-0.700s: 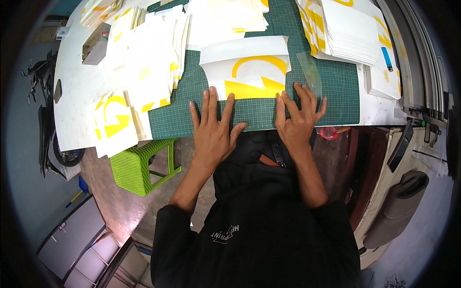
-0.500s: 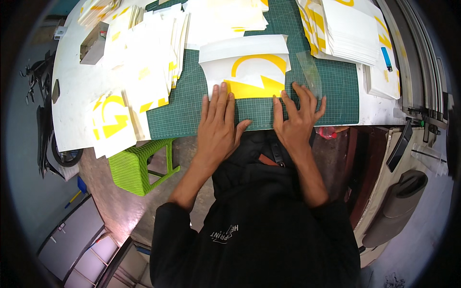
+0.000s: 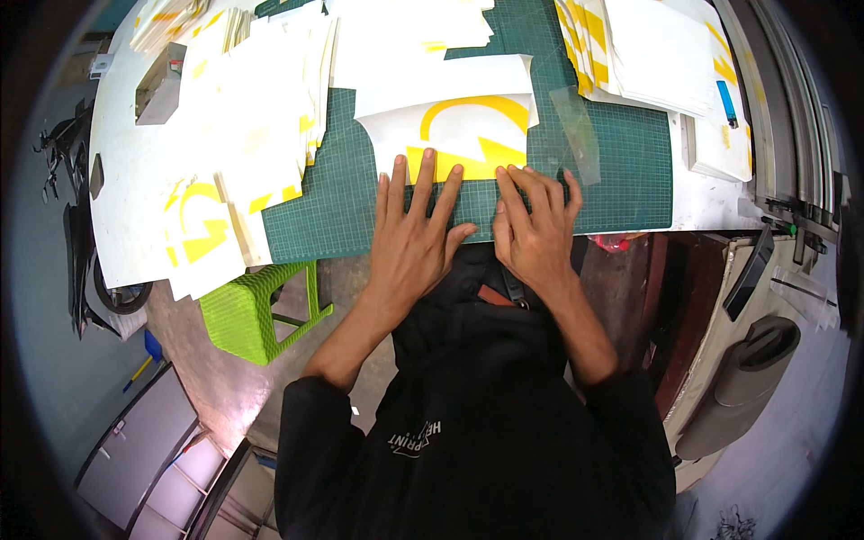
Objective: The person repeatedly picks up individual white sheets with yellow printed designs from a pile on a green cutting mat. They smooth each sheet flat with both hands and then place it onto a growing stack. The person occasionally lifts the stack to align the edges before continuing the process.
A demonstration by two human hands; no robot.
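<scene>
while a green stool [image 3: 243, 315] shows below the near edge of the white tabletop [image 3: 706, 205], the left hand [image 3: 412, 241] lies palm down over the green mat [image 3: 630, 162], its grip open, fingers spread and thumb apart, the longest fingertips on the near part of a sheet [image 3: 450, 117]. the right hand [image 3: 538, 232] is more bent, its grip loosely open too, the fingertips at the near edge's right end. the sheet, white with yellow print, lies on the mat, a crease across its far part. just right of it is a clear strip [image 3: 576, 135]. farther off sit a left stack [image 3: 256, 117] and a right stack [image 3: 652, 54] of paper, with a grey box [image 3: 160, 85] beside the left one.
</scene>
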